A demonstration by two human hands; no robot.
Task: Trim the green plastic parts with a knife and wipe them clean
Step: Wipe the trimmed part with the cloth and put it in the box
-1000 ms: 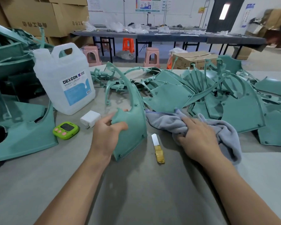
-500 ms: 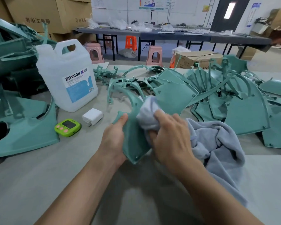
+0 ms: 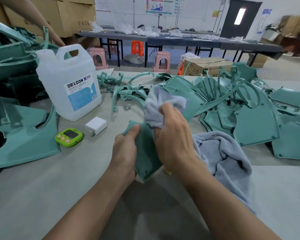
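My left hand (image 3: 124, 153) grips a curved green plastic part (image 3: 146, 153) by its left edge, thumb on its face, holding it tilted above the table. My right hand (image 3: 173, 135) grips a bunched grey cloth (image 3: 156, 106) and presses it against the upper portion of that part. The rest of the cloth (image 3: 222, 155) trails down onto the table to the right. Only a yellow tip of the knife (image 3: 168, 172) shows below my right wrist; the blade is hidden.
A heap of green parts (image 3: 249, 115) fills the right and back of the table (image 3: 42, 196); more green parts (image 3: 22, 135) lie left. A white DEXCON jug (image 3: 68, 84), a white charger (image 3: 96, 125) and a green timer (image 3: 69, 137) stand left of my hands. Another person's arm (image 3: 42, 21) reaches in top left.
My right hand picked up the cloth from the table, brought it onto the green part and moved it up along the part. My left hand shifted its grip slightly; the knife is now mostly covered.
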